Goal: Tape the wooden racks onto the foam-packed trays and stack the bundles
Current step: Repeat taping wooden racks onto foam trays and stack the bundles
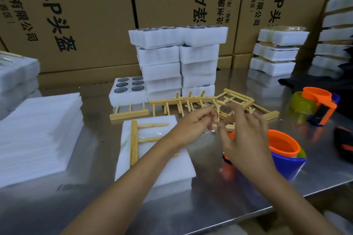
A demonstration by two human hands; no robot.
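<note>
A white foam-packed tray (168, 166) lies on the steel table in front of me with a wooden rack (134, 142) flat on top, clear tape across it. My left hand (193, 126) and my right hand (246, 139) meet just right of the tray, fingertips pinching a strip of clear tape (214, 129) between them. Under my right hand stands an orange and blue tape dispenser (284, 150). Several loose wooden racks (193, 103) lie in a heap behind the hands.
A tall stack of foam trays (179, 63) stands at the back centre, an open tray of dark cups (128, 89) beside it. Foam sheets (36, 131) are piled left. Taped bundles (277, 49) are stacked back right. A second dispenser (317, 107) sits right. Cardboard boxes wall the rear.
</note>
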